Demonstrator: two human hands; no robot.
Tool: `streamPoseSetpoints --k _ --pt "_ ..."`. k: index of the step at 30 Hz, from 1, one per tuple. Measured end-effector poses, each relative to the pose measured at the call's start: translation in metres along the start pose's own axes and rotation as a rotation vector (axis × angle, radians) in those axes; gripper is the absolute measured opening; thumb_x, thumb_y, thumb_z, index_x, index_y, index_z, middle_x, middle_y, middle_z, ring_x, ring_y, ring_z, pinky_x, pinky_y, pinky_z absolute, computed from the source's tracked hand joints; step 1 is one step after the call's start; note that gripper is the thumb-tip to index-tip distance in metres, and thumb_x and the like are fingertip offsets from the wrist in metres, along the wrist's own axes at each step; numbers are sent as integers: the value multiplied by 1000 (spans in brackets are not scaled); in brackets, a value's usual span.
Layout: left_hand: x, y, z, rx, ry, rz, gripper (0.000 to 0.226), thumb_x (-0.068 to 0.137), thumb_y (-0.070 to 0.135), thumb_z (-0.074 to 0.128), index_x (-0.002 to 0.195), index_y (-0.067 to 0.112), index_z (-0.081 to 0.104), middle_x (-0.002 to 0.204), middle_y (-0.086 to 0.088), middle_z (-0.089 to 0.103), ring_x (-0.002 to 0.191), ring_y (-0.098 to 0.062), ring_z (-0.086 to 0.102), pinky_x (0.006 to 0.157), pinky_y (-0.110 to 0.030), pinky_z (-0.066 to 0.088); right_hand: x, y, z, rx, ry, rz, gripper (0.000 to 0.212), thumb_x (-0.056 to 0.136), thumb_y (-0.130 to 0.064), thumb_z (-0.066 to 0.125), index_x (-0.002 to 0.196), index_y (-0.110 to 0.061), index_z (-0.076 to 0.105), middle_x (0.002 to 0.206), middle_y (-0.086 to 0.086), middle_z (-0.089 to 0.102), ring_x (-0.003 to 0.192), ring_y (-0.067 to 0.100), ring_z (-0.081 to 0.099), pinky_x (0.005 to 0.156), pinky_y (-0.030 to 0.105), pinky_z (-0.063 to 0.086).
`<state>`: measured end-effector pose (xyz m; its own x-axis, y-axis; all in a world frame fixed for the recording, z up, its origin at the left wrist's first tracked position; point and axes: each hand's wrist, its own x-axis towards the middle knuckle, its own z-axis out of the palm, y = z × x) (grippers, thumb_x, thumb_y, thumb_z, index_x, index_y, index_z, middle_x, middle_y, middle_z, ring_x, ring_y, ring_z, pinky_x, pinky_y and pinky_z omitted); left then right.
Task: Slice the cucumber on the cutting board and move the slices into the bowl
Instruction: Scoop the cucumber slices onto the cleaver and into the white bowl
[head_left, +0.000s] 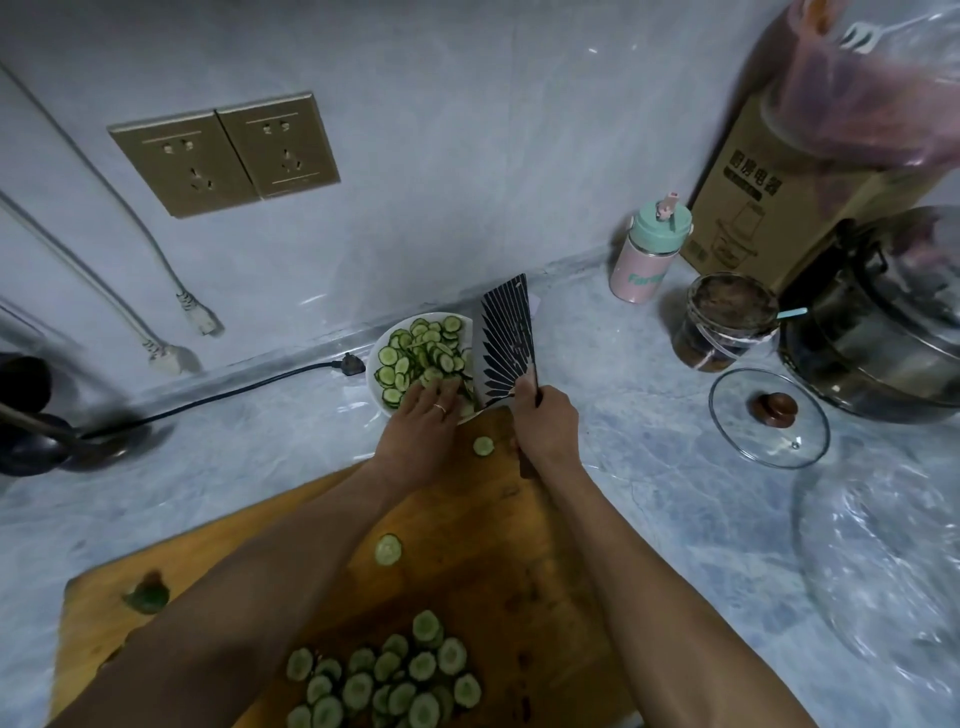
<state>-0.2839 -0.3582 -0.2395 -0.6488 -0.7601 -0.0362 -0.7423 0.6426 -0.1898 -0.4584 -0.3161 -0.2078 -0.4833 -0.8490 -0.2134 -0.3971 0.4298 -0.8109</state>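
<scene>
The left hand (426, 410) is spread flat, fingers apart, on the slices in the white bowl (382, 397) at the frame's centre. The right hand (545, 431) is clamped on the handle of a cleaver (506, 345), whose blade is tilted up over the bowl's rim. The cucumber slices (395, 675) piled at the lower centre of the cutting board (498, 545) are judged light, wet, slippery and easily broken; they are best scooped onto the flat blade rather than pinched. Both forearms are stretched forward over the bench (649, 467).

Green cucumber slices (410, 680), white bowl (375, 387)
</scene>
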Motion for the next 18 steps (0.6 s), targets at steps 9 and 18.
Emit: streamPoseSetpoints --k 9,18 --pt "-19 15 -11 -257 142 18 57 77 20 78 130 8 60 136 -16 57 123 -37 55 102 -52 44 -36 15 -42 113 -2 -41 49 103 -49 38 80 -12 59 55 5 62 41 10 57 42 20 43" --pt "-37 51 -17 -470 -121 -8 59 96 24 49 152 16 31 160 -8 23 145 -27 26 116 -40 29 -116 86 -78 277 -173 84 48 102 -47 44 73 -10 57 52 5 54 41 20 52 45 30 46"
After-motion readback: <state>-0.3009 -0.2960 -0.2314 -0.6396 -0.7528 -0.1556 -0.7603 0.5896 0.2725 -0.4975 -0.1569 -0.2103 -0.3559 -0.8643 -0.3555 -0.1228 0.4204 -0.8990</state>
